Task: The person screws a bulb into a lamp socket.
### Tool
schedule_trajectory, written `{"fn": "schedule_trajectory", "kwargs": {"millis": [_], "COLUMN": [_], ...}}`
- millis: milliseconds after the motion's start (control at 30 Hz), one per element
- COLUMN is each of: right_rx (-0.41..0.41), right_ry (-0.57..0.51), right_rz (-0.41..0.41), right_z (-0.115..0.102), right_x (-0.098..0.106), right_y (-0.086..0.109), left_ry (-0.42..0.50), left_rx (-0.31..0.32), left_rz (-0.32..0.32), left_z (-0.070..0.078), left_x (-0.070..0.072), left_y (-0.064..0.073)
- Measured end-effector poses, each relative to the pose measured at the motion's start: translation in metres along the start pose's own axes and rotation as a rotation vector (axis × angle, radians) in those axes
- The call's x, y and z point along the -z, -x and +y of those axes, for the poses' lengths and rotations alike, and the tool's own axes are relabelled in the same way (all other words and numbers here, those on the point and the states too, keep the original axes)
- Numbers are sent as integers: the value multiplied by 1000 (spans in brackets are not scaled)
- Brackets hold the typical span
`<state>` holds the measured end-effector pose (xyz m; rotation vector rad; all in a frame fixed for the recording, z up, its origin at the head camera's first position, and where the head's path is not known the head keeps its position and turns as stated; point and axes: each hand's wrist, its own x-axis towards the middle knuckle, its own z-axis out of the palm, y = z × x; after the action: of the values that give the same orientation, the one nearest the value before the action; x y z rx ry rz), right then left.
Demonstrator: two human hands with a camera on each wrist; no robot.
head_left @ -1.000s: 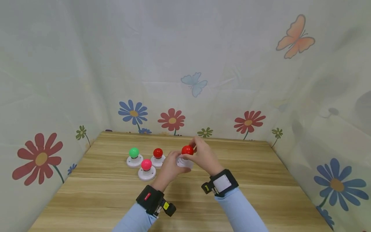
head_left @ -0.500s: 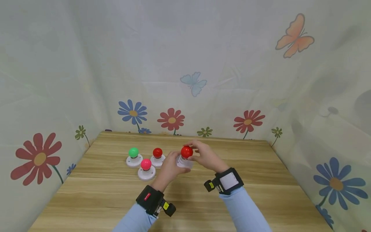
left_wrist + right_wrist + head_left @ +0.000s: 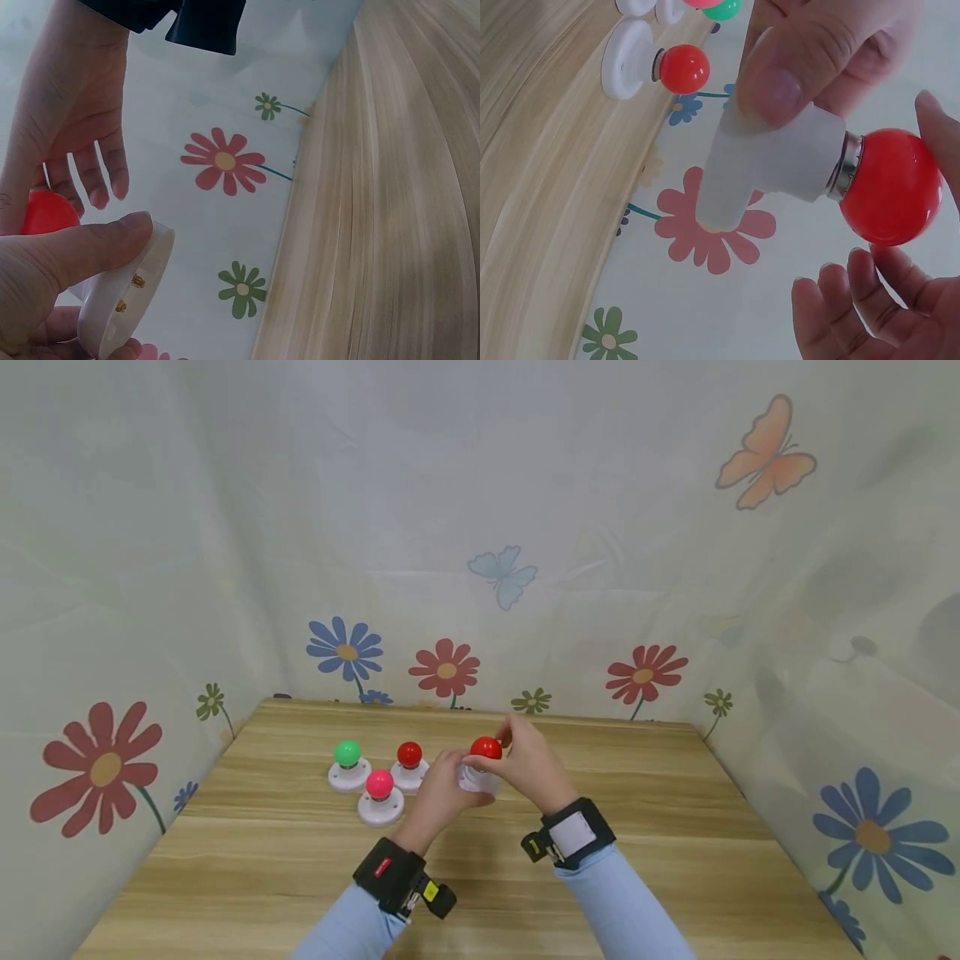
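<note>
My left hand (image 3: 438,793) grips a white lamp holder (image 3: 480,779) by its round base, raised above the table. The left wrist view shows the thumb pressed on the rim and brass screws inside the hollow underside (image 3: 131,296). A round red light bulb (image 3: 486,747) sits in the holder's socket, its silver metal collar (image 3: 845,166) showing between glass and socket. My right hand (image 3: 532,768) has its thumb and fingers around the bulb. In the right wrist view, thumb and index fingertip meet the red globe from opposite sides, while the other fingers are spread beside it.
Left of my hands, three white holders stand on the wooden table (image 3: 247,860), carrying a green bulb (image 3: 347,753), a pink bulb (image 3: 379,785) and another red bulb (image 3: 409,754). A flower-printed cloth (image 3: 585,610) hangs behind the table and along its sides.
My right hand loosened and swung outward around the bulb half a second ago, then turned back and closed on it again. My left hand and the holder stay in place.
</note>
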<state>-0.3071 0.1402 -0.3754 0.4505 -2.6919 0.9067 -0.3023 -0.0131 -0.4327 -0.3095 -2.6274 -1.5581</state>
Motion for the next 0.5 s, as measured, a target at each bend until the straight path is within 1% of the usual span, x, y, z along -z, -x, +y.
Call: {"fn": "schedule_trajectory", "kwargs": {"millis": [100, 267, 433, 500], "right_rx": [14, 64, 136, 158], "right_ry": [1, 1, 11, -10], "right_rz": [-5, -27, -96, -134], "right_z": [1, 1, 2, 2], "right_x": [1, 4, 9, 11], "right_y": [1, 0, -1, 0], "left_ry": [-8, -7, -28, -33], "left_rx": [-4, 1, 15, 21], "left_rz": [1, -1, -6, -6], "left_z": [1, 4, 3, 2], "left_x": [0, 2, 0, -1], "left_y": [0, 1, -1, -1]}}
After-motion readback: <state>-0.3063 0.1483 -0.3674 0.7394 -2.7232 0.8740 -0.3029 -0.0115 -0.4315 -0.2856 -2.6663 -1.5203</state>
